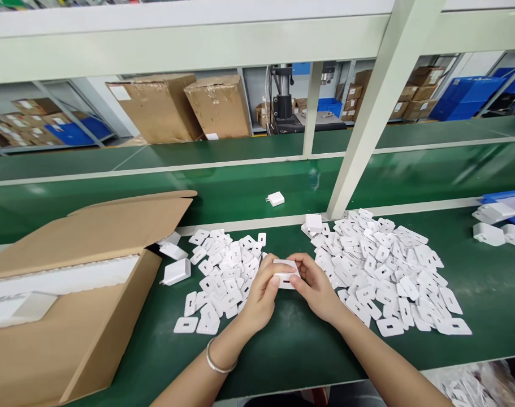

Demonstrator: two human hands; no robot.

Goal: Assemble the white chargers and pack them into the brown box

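Between my two hands is a white charger with a dark USB slot facing me, held above the green table. My left hand grips its left side, with fingers over the top and the thumb at the front. My right hand pinches the right side, thumb near the slot. Left of my hands spreads a pile of small white cover plates with rectangular cutouts. A larger pile of similar white plates lies to the right. One white charger body rests at that pile's back edge.
An open cardboard box with chargers inside stands at the left, another charger beside it. Beyond the table edge, one charger lies on the green belt. A slanted pale post rises behind the right pile. More chargers sit far right.
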